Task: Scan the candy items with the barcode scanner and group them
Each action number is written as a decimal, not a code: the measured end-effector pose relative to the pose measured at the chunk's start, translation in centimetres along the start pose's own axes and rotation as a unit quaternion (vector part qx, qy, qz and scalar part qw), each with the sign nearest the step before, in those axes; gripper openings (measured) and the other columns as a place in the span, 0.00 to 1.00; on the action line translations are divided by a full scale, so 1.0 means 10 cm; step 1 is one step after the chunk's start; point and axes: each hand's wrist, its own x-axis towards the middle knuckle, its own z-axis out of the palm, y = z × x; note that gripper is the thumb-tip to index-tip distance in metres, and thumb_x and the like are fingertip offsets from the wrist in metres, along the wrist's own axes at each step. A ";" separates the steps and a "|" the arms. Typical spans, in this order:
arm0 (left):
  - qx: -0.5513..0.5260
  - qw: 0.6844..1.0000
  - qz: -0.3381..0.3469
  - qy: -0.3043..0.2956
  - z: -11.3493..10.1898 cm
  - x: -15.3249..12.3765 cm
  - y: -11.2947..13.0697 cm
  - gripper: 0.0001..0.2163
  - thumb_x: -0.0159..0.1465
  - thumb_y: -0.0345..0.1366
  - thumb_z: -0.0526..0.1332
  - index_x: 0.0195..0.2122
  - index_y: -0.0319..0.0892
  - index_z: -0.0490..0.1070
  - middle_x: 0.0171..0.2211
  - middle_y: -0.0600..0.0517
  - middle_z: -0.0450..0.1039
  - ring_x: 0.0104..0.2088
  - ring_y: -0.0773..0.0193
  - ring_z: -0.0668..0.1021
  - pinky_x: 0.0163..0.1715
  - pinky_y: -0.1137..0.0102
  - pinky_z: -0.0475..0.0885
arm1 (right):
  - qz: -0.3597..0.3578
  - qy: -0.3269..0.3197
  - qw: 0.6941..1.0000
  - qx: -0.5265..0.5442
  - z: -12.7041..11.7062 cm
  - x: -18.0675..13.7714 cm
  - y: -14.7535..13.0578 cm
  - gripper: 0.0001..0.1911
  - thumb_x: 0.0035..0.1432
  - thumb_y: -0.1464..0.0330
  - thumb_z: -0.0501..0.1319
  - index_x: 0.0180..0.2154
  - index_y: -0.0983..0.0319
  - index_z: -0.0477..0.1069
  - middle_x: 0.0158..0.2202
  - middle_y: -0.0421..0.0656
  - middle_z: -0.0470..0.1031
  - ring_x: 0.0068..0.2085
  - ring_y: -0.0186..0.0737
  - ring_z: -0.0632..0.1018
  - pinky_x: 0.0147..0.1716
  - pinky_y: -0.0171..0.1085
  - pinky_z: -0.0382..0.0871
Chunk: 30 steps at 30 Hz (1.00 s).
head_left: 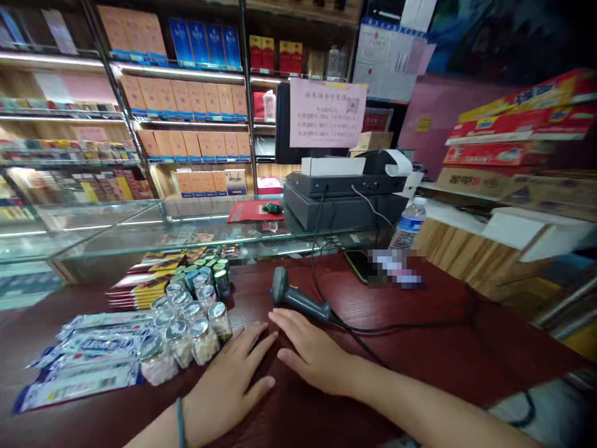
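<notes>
My left hand point(231, 382) lies flat on the dark red counter point(420, 348), fingers stretched out, holding nothing. My right hand point(314, 354) rests flat beside it, fingers open, its fingertips almost touching those of the left. Just beyond the right hand lies a grey barcode scanner point(298, 300) with a black cable running off to the right; the hand does not grip it. A cluster of several small clear jars with silver lids point(191, 326) stands just left of my left hand.
Flat blue-and-white packets point(88, 358) and a stack of red and yellow packs point(140, 286) lie at the left. A cash register point(345, 196) with receipt printer, a water bottle point(408, 224) and a phone point(361, 264) stand behind. Glass showcase point(140, 233), shelves of cartons, boxes at right.
</notes>
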 end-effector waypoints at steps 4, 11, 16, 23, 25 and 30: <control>-0.006 1.000 0.002 0.007 0.01 0.01 0.00 0.27 0.70 0.45 0.60 0.70 0.52 0.61 0.68 0.46 0.65 0.66 0.48 0.70 0.63 0.45 0.70 | 0.007 0.002 1.000 0.005 -0.01 -0.01 -0.02 0.35 0.74 0.54 0.51 0.71 0.69 0.55 0.72 0.53 0.59 0.73 0.44 0.58 0.72 0.45 0.51; 0.004 1.000 0.008 0.021 0.01 0.01 0.00 0.28 0.69 0.45 0.62 0.70 0.52 0.61 0.68 0.45 0.65 0.66 0.47 0.70 0.63 0.46 0.70 | 0.008 0.008 1.000 0.006 0.00 -0.01 -0.01 0.35 0.74 0.54 0.51 0.71 0.69 0.55 0.71 0.54 0.60 0.72 0.45 0.59 0.71 0.46 0.52; 0.010 1.000 0.009 0.022 -0.01 0.01 0.01 0.28 0.69 0.45 0.62 0.69 0.52 0.62 0.67 0.44 0.66 0.65 0.46 0.71 0.62 0.47 0.72 | 0.011 0.009 1.000 0.010 0.00 -0.01 -0.02 0.34 0.74 0.54 0.51 0.70 0.69 0.56 0.71 0.54 0.61 0.72 0.44 0.60 0.71 0.45 0.53; 0.002 0.999 0.009 0.031 0.03 0.01 0.00 0.28 0.69 0.46 0.62 0.69 0.52 0.62 0.67 0.45 0.66 0.65 0.47 0.71 0.63 0.47 0.71 | 0.008 0.012 1.000 0.008 0.00 -0.02 -0.02 0.33 0.74 0.55 0.52 0.70 0.68 0.57 0.70 0.54 0.62 0.71 0.45 0.61 0.71 0.45 0.54; 0.000 1.000 0.009 0.026 0.03 0.01 0.00 0.28 0.69 0.45 0.62 0.70 0.52 0.61 0.67 0.45 0.66 0.65 0.46 0.71 0.63 0.46 0.70 | 0.008 0.014 1.000 0.009 0.02 -0.04 0.00 0.33 0.73 0.55 0.53 0.70 0.68 0.57 0.70 0.54 0.62 0.71 0.45 0.61 0.70 0.46 0.55; -0.025 1.000 -0.013 -0.002 -0.02 0.02 0.04 0.27 0.69 0.45 0.61 0.69 0.51 0.63 0.68 0.43 0.64 0.66 0.45 0.69 0.63 0.43 0.69 | -0.019 0.090 0.995 0.027 -0.09 0.09 -0.04 0.25 0.72 0.63 0.55 0.66 0.63 0.61 0.67 0.54 0.67 0.69 0.44 0.66 0.68 0.49 0.60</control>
